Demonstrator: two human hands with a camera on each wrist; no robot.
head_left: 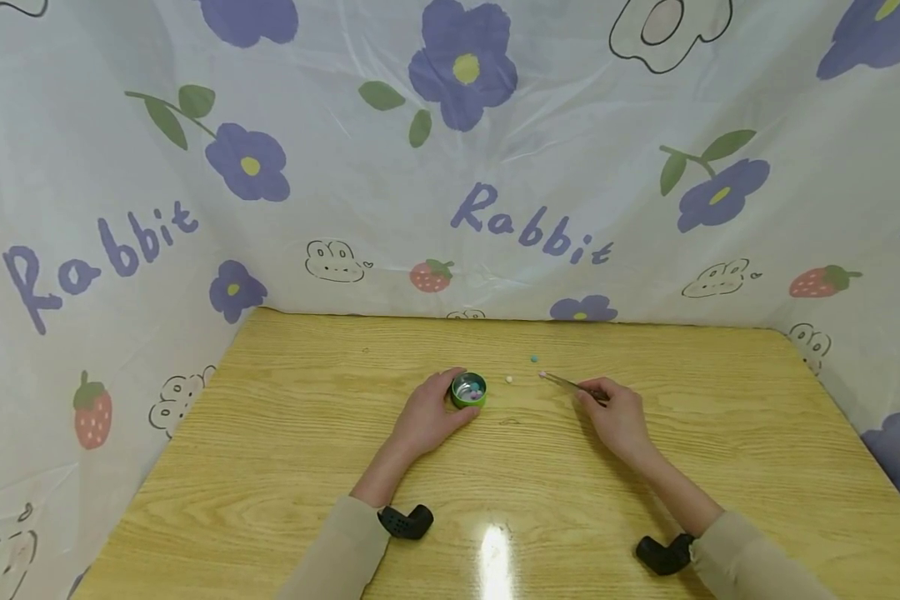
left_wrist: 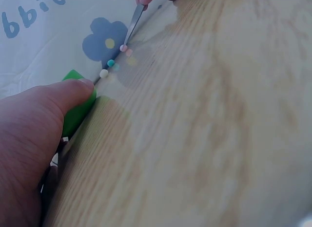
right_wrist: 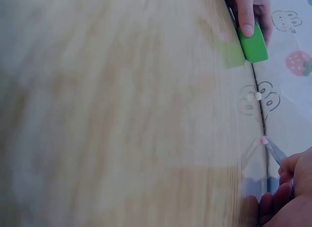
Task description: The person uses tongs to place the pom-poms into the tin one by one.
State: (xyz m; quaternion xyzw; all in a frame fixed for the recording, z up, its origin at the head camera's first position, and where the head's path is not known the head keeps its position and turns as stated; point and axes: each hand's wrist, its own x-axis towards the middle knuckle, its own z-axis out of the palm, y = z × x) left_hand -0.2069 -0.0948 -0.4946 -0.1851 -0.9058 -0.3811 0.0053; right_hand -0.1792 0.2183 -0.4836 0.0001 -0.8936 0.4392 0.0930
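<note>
My left hand grips a small round green container, thumb on the near side. Several beads lie inside it, purple and teal among them. In my right hand is a pair of metal tweezers, pinched between thumb and fingers. The tweezer tips meet a pink bead; whether they squeeze it or only touch it I cannot tell. A white bead sits between container and tweezers, and a teal bead lies a little farther back. In the left wrist view the pink bead shows at the tips.
The wood-grain table reaches back to a white patterned curtain with flowers and "Rabbit" lettering, which also hangs along both sides. Black devices are strapped at both wrists. Light glares off the table's near part.
</note>
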